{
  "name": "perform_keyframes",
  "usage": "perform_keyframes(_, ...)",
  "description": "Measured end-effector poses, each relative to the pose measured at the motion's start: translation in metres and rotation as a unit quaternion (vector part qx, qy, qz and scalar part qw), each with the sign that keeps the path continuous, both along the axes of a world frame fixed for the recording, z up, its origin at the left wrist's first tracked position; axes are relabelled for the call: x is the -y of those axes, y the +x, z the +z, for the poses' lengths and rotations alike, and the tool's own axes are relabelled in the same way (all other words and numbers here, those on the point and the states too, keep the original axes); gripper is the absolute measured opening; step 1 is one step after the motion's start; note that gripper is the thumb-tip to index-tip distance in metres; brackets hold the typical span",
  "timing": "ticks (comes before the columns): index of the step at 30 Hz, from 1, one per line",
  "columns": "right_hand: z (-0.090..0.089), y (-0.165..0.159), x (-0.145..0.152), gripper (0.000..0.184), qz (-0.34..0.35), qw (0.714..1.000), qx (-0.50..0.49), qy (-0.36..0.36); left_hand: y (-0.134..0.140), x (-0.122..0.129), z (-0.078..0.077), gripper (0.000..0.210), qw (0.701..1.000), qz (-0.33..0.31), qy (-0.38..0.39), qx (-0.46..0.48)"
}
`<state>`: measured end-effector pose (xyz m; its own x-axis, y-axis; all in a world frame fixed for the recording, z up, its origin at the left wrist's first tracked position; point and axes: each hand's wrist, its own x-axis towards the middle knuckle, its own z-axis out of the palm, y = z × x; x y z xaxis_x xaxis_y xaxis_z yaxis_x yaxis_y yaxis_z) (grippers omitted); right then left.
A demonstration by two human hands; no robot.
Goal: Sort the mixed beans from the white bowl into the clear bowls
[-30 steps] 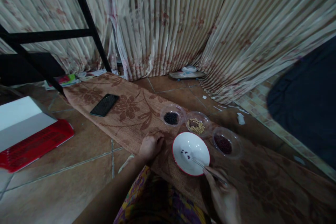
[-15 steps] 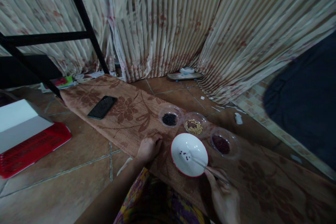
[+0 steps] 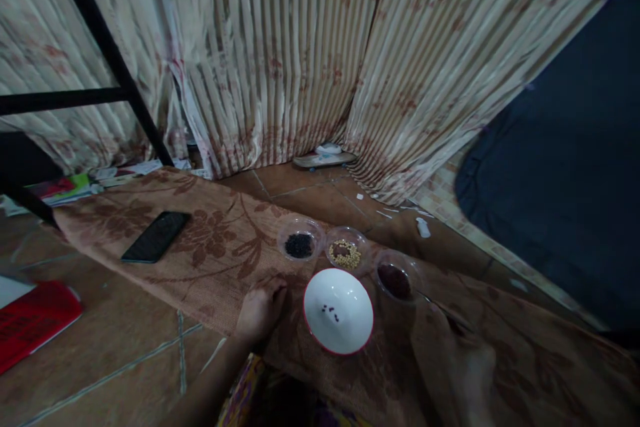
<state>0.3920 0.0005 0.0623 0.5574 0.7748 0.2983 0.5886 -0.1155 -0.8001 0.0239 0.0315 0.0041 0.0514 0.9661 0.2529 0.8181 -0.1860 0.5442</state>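
Note:
In my right hand [image 3: 445, 340] is a pair of thin metal tweezers [image 3: 453, 320], blurred and dim, with the tip at the right-hand clear plastic cup [image 3: 417, 280] of dark red beans [image 3: 395, 280]. My left hand [image 3: 263, 307] rests on the cloth with its fingers curled in and nothing visible in them. Between my hands stands a white bowl [image 3: 350, 327] with a red rim and several dark red beans [image 3: 330, 311] inside. Beyond it, one clear cup holds yellow beans [image 3: 345, 253] and another holds black beans [image 3: 299, 245].
A brown flowered cloth [image 3: 220, 287] covers the long narrow table. A dark phone [image 3: 156, 237] lies on its left part. A red and white box [image 3: 35, 320] is on the tiled floor. Striped curtains [image 3: 280, 60], a skateboard [image 3: 325, 160] and a dark blue cover [image 3: 550, 167] are beyond.
My right hand has moved the tweezers from inside the bowl to the cup of dark red beans on the right. My left hand stays on the cloth. The view has turned right.

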Motion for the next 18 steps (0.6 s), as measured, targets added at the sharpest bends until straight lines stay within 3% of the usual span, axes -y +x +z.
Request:
perform_keyframes(4, -0.006, -0.026, 0.018, 0.041, 0.006, 0.997, -0.066, -0.029, 0.000, 0.001, 0.000, 0.014, 1.000, 0.006, -0.006, -0.008)
perform_keyframes(8, -0.009, -0.055, 0.032, 0.039, 0.088, 0.987, -0.112, -0.076, 0.002, 0.001, 0.003, 0.014, 1.000, 0.003, -0.024, -0.003)
perform_keyframes(13, -0.007, -0.081, 0.042, 0.038, 0.186, 0.970, -0.101, -0.118, 0.002, 0.002, 0.004, 0.012, 1.000, -0.001, -0.027, 0.001)
perform_keyframes(18, -0.006, -0.089, 0.043, 0.040, 0.195, 0.971, -0.073, -0.117, 0.001, 0.002, 0.001, 0.013, 1.000, 0.002, -0.028, 0.000)
